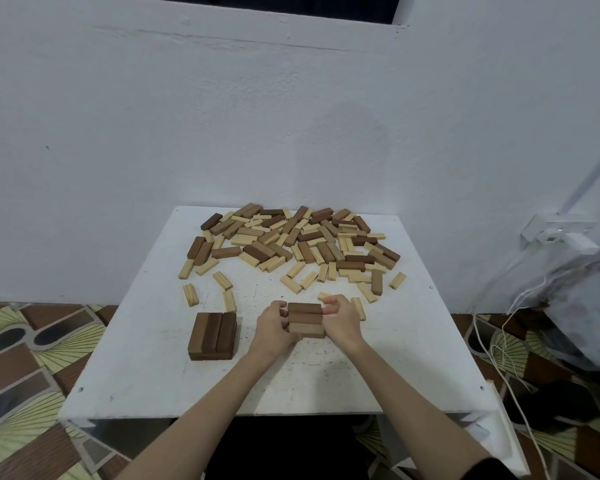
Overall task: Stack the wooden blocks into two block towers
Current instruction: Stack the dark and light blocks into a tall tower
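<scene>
On a white square table, a low stack of dark brown wooden blocks sits left. Beside it, the left hand and right hand each grip an end of three brown blocks laid side by side. Loose light and dark blocks lie scattered behind.

Loose block pile clogs the whole far half of the table, so reaching back there's tight. Near strip is bare apart from the dark stack at left.
</scene>
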`<state>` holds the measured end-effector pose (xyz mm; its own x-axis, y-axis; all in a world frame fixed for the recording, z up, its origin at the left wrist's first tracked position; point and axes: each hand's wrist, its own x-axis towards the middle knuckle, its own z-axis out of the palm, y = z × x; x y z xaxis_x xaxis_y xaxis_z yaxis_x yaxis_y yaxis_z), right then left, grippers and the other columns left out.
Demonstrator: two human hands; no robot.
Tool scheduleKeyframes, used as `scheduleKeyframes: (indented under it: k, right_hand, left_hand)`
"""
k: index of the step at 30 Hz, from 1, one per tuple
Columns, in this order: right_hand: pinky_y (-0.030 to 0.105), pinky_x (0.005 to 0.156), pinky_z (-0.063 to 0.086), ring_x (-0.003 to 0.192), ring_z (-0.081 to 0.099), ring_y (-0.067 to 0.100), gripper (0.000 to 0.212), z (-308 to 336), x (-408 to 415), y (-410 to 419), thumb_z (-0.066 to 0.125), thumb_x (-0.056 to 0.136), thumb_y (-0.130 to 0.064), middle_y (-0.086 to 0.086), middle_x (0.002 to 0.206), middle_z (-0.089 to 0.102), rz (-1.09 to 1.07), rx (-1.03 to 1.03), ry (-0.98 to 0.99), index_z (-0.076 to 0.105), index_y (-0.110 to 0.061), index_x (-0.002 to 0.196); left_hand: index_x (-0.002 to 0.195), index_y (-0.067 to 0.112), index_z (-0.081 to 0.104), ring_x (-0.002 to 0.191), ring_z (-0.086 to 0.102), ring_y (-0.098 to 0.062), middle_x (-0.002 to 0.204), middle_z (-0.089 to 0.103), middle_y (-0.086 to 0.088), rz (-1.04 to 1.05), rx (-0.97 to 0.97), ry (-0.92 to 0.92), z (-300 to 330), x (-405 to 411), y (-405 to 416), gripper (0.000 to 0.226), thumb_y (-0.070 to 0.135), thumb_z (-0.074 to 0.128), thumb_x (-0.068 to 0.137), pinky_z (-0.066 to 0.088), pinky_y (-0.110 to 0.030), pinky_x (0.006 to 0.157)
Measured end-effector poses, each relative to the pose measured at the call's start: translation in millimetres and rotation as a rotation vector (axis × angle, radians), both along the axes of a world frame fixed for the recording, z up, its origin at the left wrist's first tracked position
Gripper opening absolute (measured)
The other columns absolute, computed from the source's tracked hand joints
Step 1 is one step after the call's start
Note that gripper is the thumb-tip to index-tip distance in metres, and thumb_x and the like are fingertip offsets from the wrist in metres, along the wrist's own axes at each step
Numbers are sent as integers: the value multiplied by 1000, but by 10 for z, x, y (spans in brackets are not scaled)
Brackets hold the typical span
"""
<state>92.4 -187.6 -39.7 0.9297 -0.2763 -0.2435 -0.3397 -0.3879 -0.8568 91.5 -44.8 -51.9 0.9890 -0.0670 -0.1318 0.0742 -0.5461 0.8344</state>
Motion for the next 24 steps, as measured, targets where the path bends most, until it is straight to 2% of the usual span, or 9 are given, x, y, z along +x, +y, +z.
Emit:
scheduleKeyframes:
  k: [5,9,12,16,20,24]
  right_hand:
    - [16,53,41,82,52,10,35,-14,-28,-23,52,82,7,-5,89,52,-12,8,-9,54,-14,110]
    - [22,59,48,78,53,11,35,-39,-31,-41,55,80,6,-2,88,53,-53,26,5,54,-16,107]
    - [22,59,50,79,55,11,38,-51,-30,-46,57,79,8,-2,89,55,-47,18,13,54,-19,105]
    - [24,60,51,78,56,11,40,-75,-25,-26,57,76,12,-5,85,56,-56,41,-4,55,-17,103]
    - [32,66,56,81,59,16,37,-89,-25,-25,56,77,9,-3,85,58,-97,39,-13,56,-20,100]
    - [34,67,57,79,59,13,36,-97,-17,-23,57,78,9,-1,86,59,-103,43,-5,55,-21,98]
  left_hand:
    - [129,2,44,84,50,-14,104,51,-3,15,-55,27,17,1,9,71,1,80,68,41,-2,58]
    - [128,3,45,80,50,-13,102,53,-3,45,-91,34,5,-7,21,68,1,79,69,42,-2,58]
    - [126,3,48,75,50,-10,99,56,-3,79,-112,35,5,-8,16,64,-1,78,69,43,-2,59]
    - [124,5,49,80,53,-12,99,58,-3,97,-134,33,3,-9,20,61,-1,78,70,45,-5,62]
    - [122,6,49,80,53,-13,101,57,-4,111,-163,31,-5,-9,40,59,0,78,70,44,-3,60]
    - [121,5,50,78,55,-14,98,58,-4,119,-162,19,-10,1,48,57,0,78,71,45,-6,60]
